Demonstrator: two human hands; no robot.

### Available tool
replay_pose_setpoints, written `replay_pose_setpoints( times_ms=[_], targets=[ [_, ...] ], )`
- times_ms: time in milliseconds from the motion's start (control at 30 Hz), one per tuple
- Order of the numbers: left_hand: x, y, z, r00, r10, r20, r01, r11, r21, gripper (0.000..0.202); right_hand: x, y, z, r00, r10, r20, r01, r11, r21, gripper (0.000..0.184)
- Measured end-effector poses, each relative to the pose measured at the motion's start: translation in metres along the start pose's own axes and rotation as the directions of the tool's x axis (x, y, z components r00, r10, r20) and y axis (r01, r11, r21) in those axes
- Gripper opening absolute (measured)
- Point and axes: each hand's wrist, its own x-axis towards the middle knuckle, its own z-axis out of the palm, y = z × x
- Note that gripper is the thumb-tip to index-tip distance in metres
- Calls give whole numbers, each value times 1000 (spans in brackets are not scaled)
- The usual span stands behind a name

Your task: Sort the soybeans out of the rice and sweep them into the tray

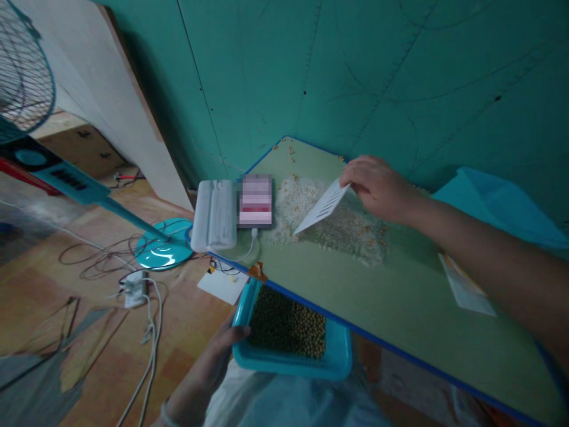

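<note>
My right hand pinches the upper end of a white card with dark printed lines. The card is tilted, and its lower edge reaches down to a spread pile of white rice-like grains on the table. A few yellowish beans lie among the grains and towards the back corner. With its thumb over the rim, my left hand grips the left side of a blue plastic basin. Inside the basin are green beans and yellowish beans. It sits below the table edge, over my lap.
A white case and a blurred-out device with a cable stand at the table's left end. A blue bag and a white packet lie at right. On the floor are a fan base, a power strip and loose cables.
</note>
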Motion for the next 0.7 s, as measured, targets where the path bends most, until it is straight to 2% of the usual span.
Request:
replay_pose_setpoints(
  times_ms=[100, 167, 333, 467, 600, 700],
  targets=[
    [1, 1, 2, 1000, -9, -9, 9, 1000, -5, 44, -10, -5, -7, 1000, -14, 15, 14, 1000, 5, 22],
    [1, 2, 3, 1000, -11, -11, 11, 1000, -2, 46, -15, -7, -14, 1000, 2, -17, -2, 1000, 0, 21],
    [2, 3, 4, 1000, 1, 1, -1, 999, 41, 30, -23, -15, -36, 981, 173, -92, -178, 983, -40, 20],
    [3, 1, 6, 1000, 17, 3, -17, 998, 68, 24, -31, -25, -46, 950, 312, -2, -312, 950, 23, 22],
    [4, 0, 8, 999, 22, 29, -24, 997, 69, 22, -39, -30, -45, 904, 410, 123, -422, 903, 87, 26],
    [5, 0, 10, 999, 23, 24, -24, 997, 79, 23, -42, -27, -41, 857, 486, 172, -508, 852, 122, 28]
  ],
)
